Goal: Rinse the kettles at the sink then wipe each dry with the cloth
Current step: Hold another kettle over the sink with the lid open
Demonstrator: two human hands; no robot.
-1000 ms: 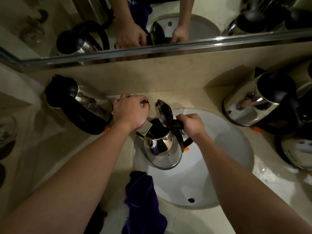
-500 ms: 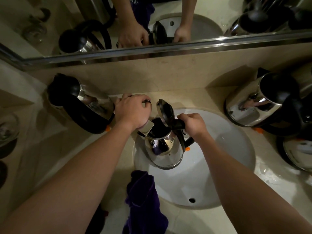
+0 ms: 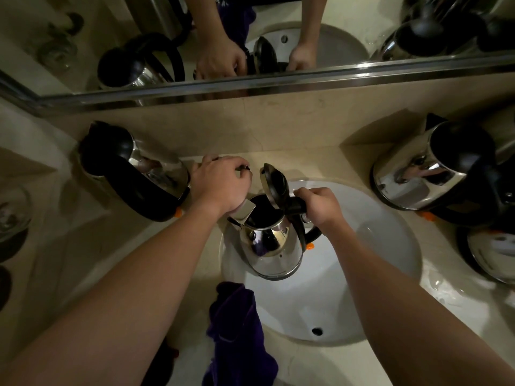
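Note:
A steel kettle [image 3: 274, 247] with its black lid flipped up hangs over the left side of the white sink basin [image 3: 384, 246]. My right hand [image 3: 320, 207] grips its black handle. My left hand [image 3: 221, 185] is curled over the tap behind the kettle's spout; the tap itself is mostly hidden under it. A purple cloth [image 3: 237, 335] lies draped on the counter's front edge, left of the basin. No water stream can be made out.
One closed steel kettle [image 3: 133, 174] stands on the counter at the left. Another kettle [image 3: 434, 168] stands at the right, with a third [image 3: 493, 254] in front of it. Glassware [image 3: 11, 213] sits at the far left. A mirror [image 3: 250, 34] runs along the back wall.
Almost nothing differs; both hands keep their grips and the kettle stays over the basin, with only a slight shift of the view.

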